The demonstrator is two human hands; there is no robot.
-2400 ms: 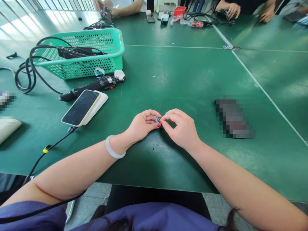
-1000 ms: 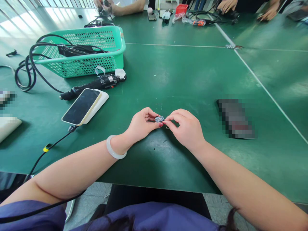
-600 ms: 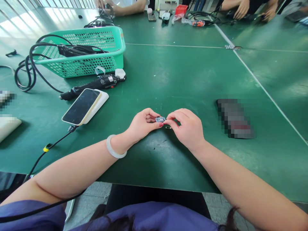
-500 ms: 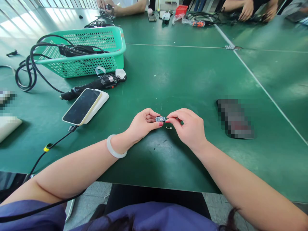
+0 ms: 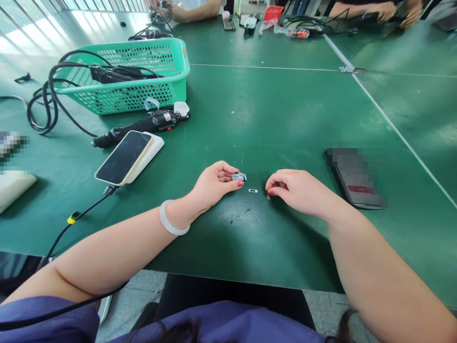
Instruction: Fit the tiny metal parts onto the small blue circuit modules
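My left hand is closed round a small blue-white circuit board, pinched between thumb and fingers above the green table. On the tabletop just right of it lies a tiny rectangular piece with a pale rim and a dark middle. To the right of that piece is my right hand, held low, its fingers curled and thumb drawn to the fingertips. Whatever may be in that pinch is too small to make out.
At left stand a green basket with black cables, a black electric screwdriver and a plugged-in phone. A dark, partly blurred phone-like device lies at right. Other people's hands are at the far edge.
My right hand has moved away from the circuit board, to the right and slightly down toward the tabletop. My left hand keeps its hold on the board. The tiny piece stays put.
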